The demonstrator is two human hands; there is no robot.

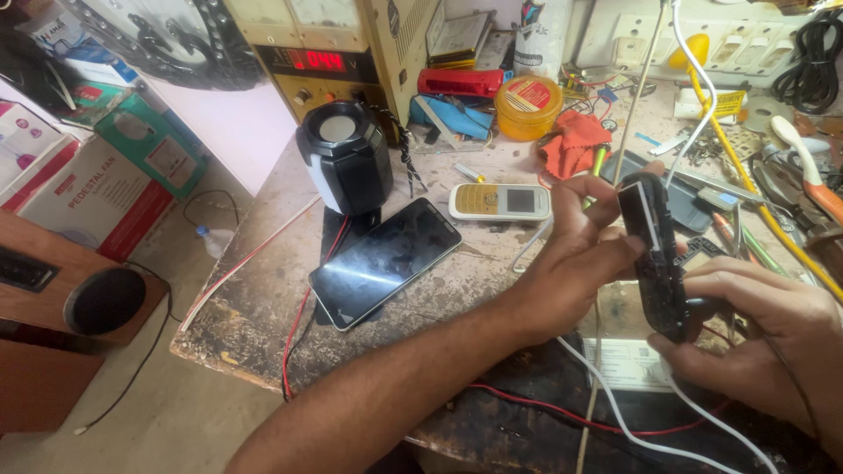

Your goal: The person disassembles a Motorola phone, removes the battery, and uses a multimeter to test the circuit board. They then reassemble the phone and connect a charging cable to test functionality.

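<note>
My left hand (pixel 575 250) and my right hand (pixel 762 338) both grip a small black handset (pixel 657 254), held on edge above the workbench. The left hand's fingers wrap its upper part, and the right hand pinches its lower end. A white cable (pixel 650 434) runs under my hands toward the near edge. To the left, a black smartphone (pixel 385 261) lies flat with its screen up, and a small white keypad phone (pixel 500 202) rests beyond it.
A worn workbench (pixel 263 307) carries a black speaker-like device (pixel 345 158), a power supply with a red digital display (pixel 320 61), an orange tin (pixel 528 107), a red cloth (pixel 575 145), tools and wires. Cardboard boxes (pixel 97 197) and a wooden speaker (pixel 61 307) stand at left.
</note>
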